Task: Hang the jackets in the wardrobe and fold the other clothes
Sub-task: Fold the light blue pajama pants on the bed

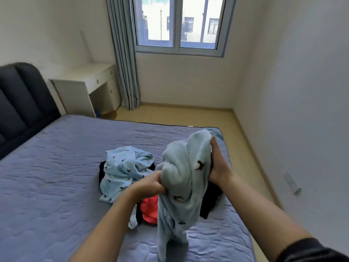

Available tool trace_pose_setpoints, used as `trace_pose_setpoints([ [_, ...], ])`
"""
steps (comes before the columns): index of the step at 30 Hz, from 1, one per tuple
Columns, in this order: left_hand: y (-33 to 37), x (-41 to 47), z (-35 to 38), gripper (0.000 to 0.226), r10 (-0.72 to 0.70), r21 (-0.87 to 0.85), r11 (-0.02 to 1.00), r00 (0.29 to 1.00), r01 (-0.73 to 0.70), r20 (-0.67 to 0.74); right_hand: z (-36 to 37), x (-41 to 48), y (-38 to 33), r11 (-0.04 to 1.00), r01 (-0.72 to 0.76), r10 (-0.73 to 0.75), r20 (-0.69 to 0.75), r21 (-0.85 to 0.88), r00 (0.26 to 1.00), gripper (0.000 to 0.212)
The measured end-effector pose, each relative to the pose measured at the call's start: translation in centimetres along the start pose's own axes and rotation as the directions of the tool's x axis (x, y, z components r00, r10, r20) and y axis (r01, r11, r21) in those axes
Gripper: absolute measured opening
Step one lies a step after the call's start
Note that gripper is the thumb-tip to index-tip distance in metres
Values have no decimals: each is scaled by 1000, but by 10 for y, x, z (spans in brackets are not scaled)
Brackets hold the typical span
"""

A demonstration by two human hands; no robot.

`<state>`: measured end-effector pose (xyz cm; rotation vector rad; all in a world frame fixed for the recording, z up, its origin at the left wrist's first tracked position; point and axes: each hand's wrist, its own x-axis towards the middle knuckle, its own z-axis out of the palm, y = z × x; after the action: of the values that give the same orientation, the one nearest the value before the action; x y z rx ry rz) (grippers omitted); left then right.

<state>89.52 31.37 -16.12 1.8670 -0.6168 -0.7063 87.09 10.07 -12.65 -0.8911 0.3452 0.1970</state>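
**Your two hands grip one pale fleece garment above the bed**

Your right forearm, with its dark sleeve at the lower edge of the view, reaches up and inward. Your right hand clasps the top of the held fleece garment, thumb pointing up along the cloth and fingers hidden behind it. Your bare left forearm comes in from below. Your left hand is clenched, its fingers curled into a bunch of the same fabric lower down. The garment hangs between both hands, and its tail touches the mattress.

You have two pale blue fleece pieces with small dark marks: the one you hold, and a second fleece piece crumpled on the mattress just left of it. One red garment lies beneath your left wrist. Dark clothing shows on both sides of the pile; you cannot tell whether it is one piece or more.
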Motion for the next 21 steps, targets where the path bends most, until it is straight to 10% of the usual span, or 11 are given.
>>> trace_pose_setpoints([
  [5, -22, -2, -6, 43, -92, 260, 964, 991, 63, 101, 23, 13, 21, 820, -4, -60, -93, -572, 994, 18],
  [8, -36, -1, -16, 39, -249, 252, 947, 951, 199, 184, 27, 16, 25, 864, 42, -142, -162, -502, 977, 23],
  [11, -55, 5, -34, 27, -331, 170, 921, 933, 351, -139, 19, 15, 17, 925, 112, -164, -116, -363, 980, 23],
  [16, -59, 42, -23, 96, -214, 39, 975, 974, 218, -76, -7, 16, 17, 959, 15, -26, -37, -282, 999, 6],
  [21, -81, 91, 23, 19, -204, 125, 971, 979, 205, -23, -67, 31, 42, 957, -102, 48, -198, -273, 979, 27],
])
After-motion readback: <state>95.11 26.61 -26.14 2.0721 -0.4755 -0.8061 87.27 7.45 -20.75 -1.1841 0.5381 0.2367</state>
